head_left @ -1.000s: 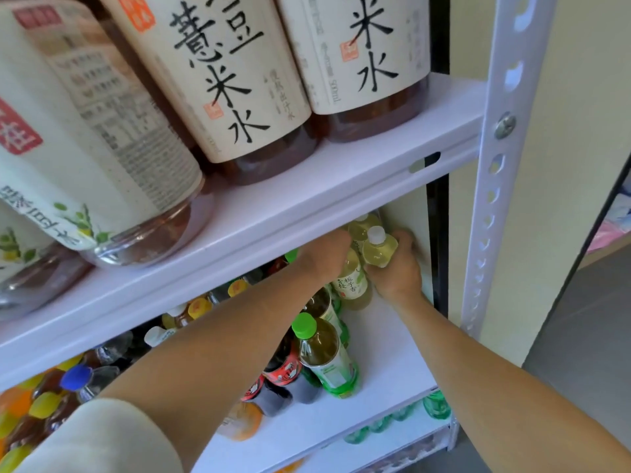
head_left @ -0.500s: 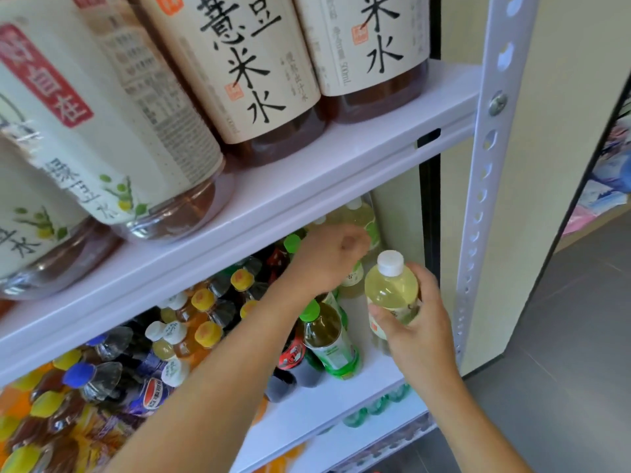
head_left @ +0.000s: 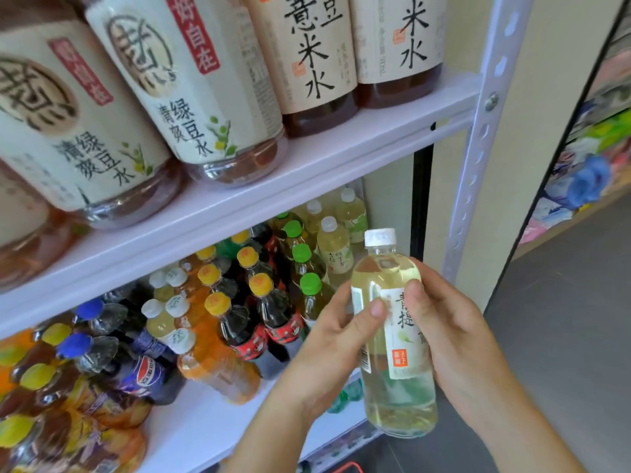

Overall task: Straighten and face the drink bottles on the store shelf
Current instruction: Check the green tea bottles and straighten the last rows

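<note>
Pale-yellow tea bottle point(head_left: 397, 397), just pulled off the lower shelf point(head_left: 205, 425), is out front; left hand point(head_left: 327, 343) and right hand point(head_left: 450, 336) both grip it, likely to face its label

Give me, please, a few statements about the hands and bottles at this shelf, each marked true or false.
1. Both the left hand and the right hand grip the white-capped pale yellow bottle. True.
2. That bottle stands on the lower shelf. False: it is held up in front of the shelf, clear of it.
3. Its cap is green. False: it is white; the green-capped bottles stand on the lower shelf.
4. Large cream-labelled bottles stand on the upper shelf. True.
5. The blue-capped Pepsi bottles stand at the lower shelf's right end. False: they stand toward its left.
</note>
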### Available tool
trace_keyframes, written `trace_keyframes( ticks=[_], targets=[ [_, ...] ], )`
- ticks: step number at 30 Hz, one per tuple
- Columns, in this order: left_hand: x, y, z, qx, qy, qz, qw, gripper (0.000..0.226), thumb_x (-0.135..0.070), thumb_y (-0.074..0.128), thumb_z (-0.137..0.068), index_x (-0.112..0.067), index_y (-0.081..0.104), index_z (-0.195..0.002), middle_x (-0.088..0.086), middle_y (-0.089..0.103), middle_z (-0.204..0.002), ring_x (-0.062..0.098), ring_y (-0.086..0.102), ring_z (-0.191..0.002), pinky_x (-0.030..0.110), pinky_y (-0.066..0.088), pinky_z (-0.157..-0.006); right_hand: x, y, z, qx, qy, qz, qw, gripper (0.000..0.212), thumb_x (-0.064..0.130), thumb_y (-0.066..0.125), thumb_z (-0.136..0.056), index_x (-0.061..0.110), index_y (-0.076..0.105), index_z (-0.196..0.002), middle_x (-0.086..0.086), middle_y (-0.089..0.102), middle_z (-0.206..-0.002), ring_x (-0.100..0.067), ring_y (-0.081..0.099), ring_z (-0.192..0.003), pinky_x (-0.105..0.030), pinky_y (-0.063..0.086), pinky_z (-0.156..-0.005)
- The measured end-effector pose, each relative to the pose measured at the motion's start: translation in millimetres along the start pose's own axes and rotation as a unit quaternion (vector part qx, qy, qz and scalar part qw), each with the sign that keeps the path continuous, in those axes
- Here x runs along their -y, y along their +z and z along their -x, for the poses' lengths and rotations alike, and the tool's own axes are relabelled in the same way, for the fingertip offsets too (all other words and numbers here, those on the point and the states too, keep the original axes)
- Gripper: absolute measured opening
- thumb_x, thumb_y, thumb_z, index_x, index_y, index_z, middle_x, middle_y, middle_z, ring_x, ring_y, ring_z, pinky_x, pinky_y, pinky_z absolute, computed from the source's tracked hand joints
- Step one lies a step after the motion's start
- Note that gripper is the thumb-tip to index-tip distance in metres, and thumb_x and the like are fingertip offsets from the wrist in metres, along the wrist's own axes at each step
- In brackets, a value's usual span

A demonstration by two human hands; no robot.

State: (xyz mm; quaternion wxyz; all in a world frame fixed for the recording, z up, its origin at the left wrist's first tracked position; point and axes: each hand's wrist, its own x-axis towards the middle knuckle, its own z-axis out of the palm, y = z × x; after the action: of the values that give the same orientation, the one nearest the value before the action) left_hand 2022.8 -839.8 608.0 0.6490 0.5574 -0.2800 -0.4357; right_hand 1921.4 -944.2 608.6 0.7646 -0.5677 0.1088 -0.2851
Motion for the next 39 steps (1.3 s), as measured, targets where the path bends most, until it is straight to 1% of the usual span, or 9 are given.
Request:
trace_keyframes(
  ticks=[6, 10, 12, 16, 23, 27, 30, 33, 39],
  targets=[
    [9.1, 6.2, 11.8, -0.071, 0.050, 0.041, 0.995, 0.049, -0.040, 0.074, -0.072, -0.008, 0.071, -0.109, 0.020, 0.072, -0.101, 0.031, 0.069, -0.090, 0.040, 0.057, -0.079, 5.4, 3.2, 17.2, -0.028, -0.044, 0.340, 0.939, 0.064, 0.077, 0.030, -0.084, 0.050, 0.037, -0.142, 0.043, 0.038, -0.132, 0.013, 0.025, -0.134, -0.020, 0.030, -0.108],
    [0.1, 9.0, 13.6, -0.114, 0.073, 0.071, 0.988, 0.059, -0.040, 0.075, -0.066, 0.000, 0.067, -0.109, 0.025, 0.071, -0.101, 0.035, 0.069, -0.088, 0.043, 0.058, -0.079, 0.0, -2.4, 33.9, 0.053, 0.119, -0.023, 0.991, 0.053, 0.070, 0.048, -0.085, 0.050, 0.048, -0.134, 0.015, 0.058, -0.136, -0.009, 0.055, -0.126, -0.032, 0.048, -0.101],
    [-6.5, 9.8, 13.0, -0.127, 0.070, 0.080, 0.986, 0.073, -0.045, 0.079, -0.061, 0.004, 0.063, -0.113, 0.028, 0.069, -0.102, 0.038, 0.068, -0.085, 0.046, 0.057, -0.077, -9.9, -0.8, 43.4, 0.065, 0.237, -0.193, 0.950, 0.058, 0.065, 0.050, -0.089, 0.028, 0.059, -0.132, -0.011, 0.063, -0.130, -0.030, 0.064, -0.114, -0.047, 0.054, -0.091],
    [-14.2, 10.7, 13.7, -0.119, 0.061, 0.107, 0.985, 0.108, -0.064, 0.089, -0.044, 0.004, 0.058, -0.122, 0.031, 0.065, -0.104, 0.032, 0.065, -0.077, 0.025, 0.052, -0.049, -16.2, 3.4, 49.9, 0.057, 0.343, -0.324, 0.880, 0.077, 0.065, 0.058, -0.080, -0.001, 0.065, -0.119, -0.029, 0.065, -0.105, -0.039, 0.069, -0.078, -0.043, 0.059, -0.065],
    [-18.5, -3.3, 9.9, -0.097, 0.060, 0.068, 0.991, 0.061, -0.047, 0.067, -0.076, -0.010, 0.063, -0.124, 0.016, 0.069, -0.119, 0.031, 0.065, -0.112, 0.048, 0.049, -0.101, -11.5, 13.6, 50.5, -0.029, 0.279, -0.356, 0.892, 0.070, 0.050, 0.065, -0.074, -0.003, 0.063, -0.120, -0.031, 0.063, -0.106, -0.037, 0.066, -0.074, -0.040, 0.059, -0.060],
    [-21.5, -4.9, 10.5, -0.089, 0.072, 0.069, 0.991, 0.059, -0.044, 0.068, -0.079, -0.012, 0.060, -0.128, 0.015, 0.068, -0.120, 0.031, 0.066, -0.111, 0.043, 0.054, -0.092, -11.9, 17.5, 44.8, -0.068, 0.227, -0.210, 0.949, 0.045, 0.028, 0.053, -0.096, 0.002, 0.055, -0.132, -0.030, 0.067, -0.081, -0.021, 0.071, -0.066, -0.027, 0.057, -0.057],
    [-24.3, 1.0, 10.5, -0.138, 0.088, 0.087, 0.983, 0.072, -0.041, 0.078, -0.075, -0.015, 0.050, -0.137, 0.012, 0.069, -0.120, 0.029, 0.068, -0.108, 0.042, 0.057, -0.084, -14.8, 16.1, 53.0, -0.049, 0.122, -0.116, 0.985, 0.059, 0.054, 0.078, -0.072, 0.025, 0.059, -0.119, -0.017, 0.069, -0.106, -0.030, 0.070, -0.093, -0.041, 0.058, -0.076],
    [-24.6, 12.0, 9.1, -0.201, 0.097, 0.125, 0.967, 0.070, -0.040, 0.079, -0.072, -0.012, 0.053, -0.130, 0.013, 0.068, -0.113, 0.030, 0.067, -0.100, 0.051, 0.055, -0.087, -17.6, 20.2, 61.4, -0.110, 0.030, 0.070, 0.991, 0.069, 0.064, 0.083, -0.055, 0.039, 0.058, -0.114, 0.008, 0.067, -0.109, -0.016, 0.070, -0.092, -0.026, 0.058, -0.072],
    [-30.8, 14.5, 7.3, -0.220, 0.073, 0.221, 0.947, 0.067, -0.036, 0.072, -0.070, -0.004, 0.057, -0.127, 0.017, 0.064, -0.101, 0.031, 0.064, -0.088, 0.045, 0.056, -0.079, -11.1, 18.6, 59.3, -0.073, 0.099, -0.020, 0.992, 0.074, 0.074, 0.073, -0.060, 0.036, 0.057, -0.121, -0.004, 0.069, -0.111, -0.026, 0.069, -0.097, -0.045, 0.057, -0.082]
  ],
)
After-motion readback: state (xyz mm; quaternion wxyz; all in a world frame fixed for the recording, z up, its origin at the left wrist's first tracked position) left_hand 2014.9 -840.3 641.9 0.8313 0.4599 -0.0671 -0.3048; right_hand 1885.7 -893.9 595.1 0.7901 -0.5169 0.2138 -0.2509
